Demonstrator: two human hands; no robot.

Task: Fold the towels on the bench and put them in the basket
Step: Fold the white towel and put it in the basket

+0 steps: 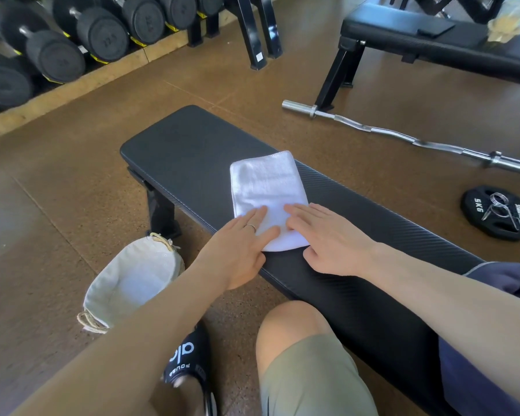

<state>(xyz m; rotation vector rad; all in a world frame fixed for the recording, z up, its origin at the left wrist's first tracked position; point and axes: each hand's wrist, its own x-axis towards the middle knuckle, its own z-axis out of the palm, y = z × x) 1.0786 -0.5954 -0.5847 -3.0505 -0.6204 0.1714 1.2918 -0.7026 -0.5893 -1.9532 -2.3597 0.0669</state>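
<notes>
A folded white terry towel (267, 196) lies flat on the black padded desk (189, 145), a long flat gym bench. The towel is a rounded rectangle whose long axis runs from the person away toward the bench's far end, tilted a little to the left of the bench's own line. Its far short edge shows a stitched hem; its right long edge lies close to the bench's right edge, and its near left corner comes close to the bench's left edge.

The left hand (237, 250) lies flat with straight fingers pressing the towel's near left corner, a ring on one finger. The right hand (327, 238) is likewise flat, fingers extended over the near right part of the towel, its thumb resting on the bench pad. Neither hand grips anything.

Beyond the towel the pad is bare up to its rounded far end. On the brown floor just left of the bench, beside its leg, stands a pale fabric basket with rope handles (132, 280), its mouth open upward.
</notes>
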